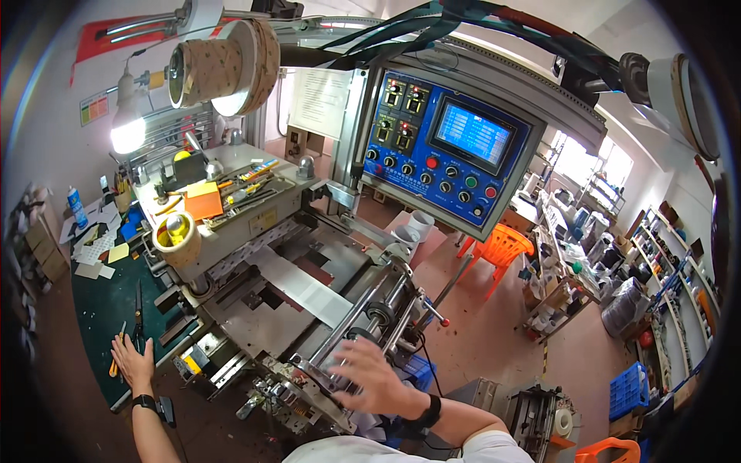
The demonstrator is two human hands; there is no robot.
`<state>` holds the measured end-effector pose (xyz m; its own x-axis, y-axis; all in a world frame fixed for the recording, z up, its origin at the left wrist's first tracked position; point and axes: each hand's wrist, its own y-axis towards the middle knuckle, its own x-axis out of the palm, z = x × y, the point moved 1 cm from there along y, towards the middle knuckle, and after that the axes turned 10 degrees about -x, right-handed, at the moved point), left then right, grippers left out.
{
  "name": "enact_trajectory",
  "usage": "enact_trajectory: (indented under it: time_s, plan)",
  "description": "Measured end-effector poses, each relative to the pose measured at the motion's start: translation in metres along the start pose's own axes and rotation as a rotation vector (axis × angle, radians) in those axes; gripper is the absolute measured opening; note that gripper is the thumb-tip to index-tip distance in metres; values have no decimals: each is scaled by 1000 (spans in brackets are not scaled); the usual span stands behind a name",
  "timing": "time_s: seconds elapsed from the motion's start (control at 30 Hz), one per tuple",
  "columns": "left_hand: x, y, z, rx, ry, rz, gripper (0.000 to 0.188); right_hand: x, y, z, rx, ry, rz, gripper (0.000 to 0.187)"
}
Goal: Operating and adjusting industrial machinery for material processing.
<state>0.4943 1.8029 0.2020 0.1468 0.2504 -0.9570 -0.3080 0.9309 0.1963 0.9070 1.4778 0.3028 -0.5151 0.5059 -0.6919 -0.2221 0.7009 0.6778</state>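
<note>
My left hand (134, 364) lies at the edge of a green-topped table (104, 309), its fingers stretched out. A slim yellow-handled tool (114, 369) shows partly beside and beneath its fingers. Just beyond that hand are black-handled scissors (139, 320). My right hand (370, 378) hovers with spread fingers, slightly blurred, in front of the machine's metal rollers (363, 309). Nothing shows in its grasp; whether it touches the rollers I cannot tell. A pale strip of material (309, 289) runs across the machine bed (251, 312) toward these rollers.
A blue control panel (448, 147) with a lit screen hangs above the machine. A lit bulb (128, 133) and a large roll (251, 65) hang at upper left. Tools lie on the machine top (262, 197). An orange chair (498, 255) and a blue crate (629, 391) stand to the right.
</note>
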Motion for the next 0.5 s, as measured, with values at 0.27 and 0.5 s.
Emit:
enact_trajectory:
  time_s: [0.27, 0.5]
  plan:
    - [10, 5, -3, 45, 6, 48, 78, 45, 32, -26, -91, 313, -95, 48]
    - [30, 7, -17, 99, -35, 204, 77, 64, 47, -36, -90, 135, -83, 47]
